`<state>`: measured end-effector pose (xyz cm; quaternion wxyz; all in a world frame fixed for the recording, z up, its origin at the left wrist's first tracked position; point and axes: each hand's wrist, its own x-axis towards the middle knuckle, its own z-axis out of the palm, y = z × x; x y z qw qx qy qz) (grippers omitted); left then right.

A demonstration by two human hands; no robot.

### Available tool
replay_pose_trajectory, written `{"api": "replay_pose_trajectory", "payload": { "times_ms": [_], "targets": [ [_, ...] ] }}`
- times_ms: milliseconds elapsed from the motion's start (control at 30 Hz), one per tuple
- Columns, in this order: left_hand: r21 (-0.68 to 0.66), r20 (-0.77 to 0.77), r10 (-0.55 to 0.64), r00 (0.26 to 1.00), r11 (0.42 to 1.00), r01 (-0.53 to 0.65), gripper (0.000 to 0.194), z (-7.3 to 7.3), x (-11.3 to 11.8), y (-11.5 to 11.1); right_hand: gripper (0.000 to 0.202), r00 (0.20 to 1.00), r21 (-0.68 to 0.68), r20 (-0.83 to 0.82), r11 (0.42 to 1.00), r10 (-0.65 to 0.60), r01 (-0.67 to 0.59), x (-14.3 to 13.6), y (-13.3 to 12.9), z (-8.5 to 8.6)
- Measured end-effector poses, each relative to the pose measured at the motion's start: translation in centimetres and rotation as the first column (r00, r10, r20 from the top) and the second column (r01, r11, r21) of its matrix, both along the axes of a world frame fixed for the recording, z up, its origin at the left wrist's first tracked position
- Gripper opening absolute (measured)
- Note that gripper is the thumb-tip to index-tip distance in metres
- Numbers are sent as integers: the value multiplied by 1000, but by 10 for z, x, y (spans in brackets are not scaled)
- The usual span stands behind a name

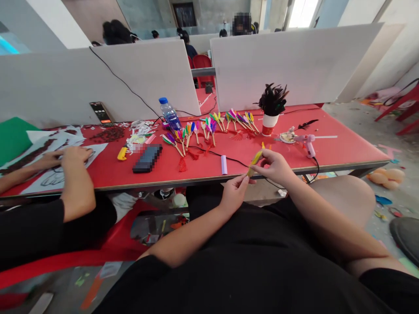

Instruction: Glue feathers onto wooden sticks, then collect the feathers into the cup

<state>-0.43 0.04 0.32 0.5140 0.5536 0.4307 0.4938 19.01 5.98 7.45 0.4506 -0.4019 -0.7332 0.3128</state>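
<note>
Just past the table's front edge, a small yellow piece (254, 164), which looks like a feather, is held between both hands. My left hand (234, 192) pinches its lower end. My right hand (273, 165) grips it higher up, fingers bent. A lilac block (224, 165) lies on the red table (196, 168) left of the hands. Behind it are several colourful feathered sticks (211, 130), some with red tassels. To the right, a pink glue gun (309, 145) rests near a small dish (288, 136) and a dark feather (308, 124).
A paper cup (269, 123) holds dark feathers. A blue-capped bottle (170, 115), a yellow cutter (122, 153), a dark box (148, 158) and a phone (101, 113) stand or lie leftward. A co-worker's hands (72, 157) rest over papers at far left. Black cable crosses the table.
</note>
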Motion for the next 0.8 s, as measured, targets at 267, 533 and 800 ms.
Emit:
{"api": "replay_pose_trajectory", "payload": {
  "times_ms": [267, 533, 800],
  "targets": [
    [43, -20, 20, 1000, 999, -19, 52, -2, 1, 3, 39, 998, -51, 54, 999, -14, 16, 1, 1, 3],
    [-19, 37, 7, 999, 1000, -6, 56, -12, 2, 4, 40, 999, -75, 45, 997, -17, 20, 1, 2, -2],
    [-42, 48, -9, 999, 999, 11, 56, -12, 2, 5, 36, 1000, -99, 11, 995, -3, 4, -1, 0, -3]
  ]
}}
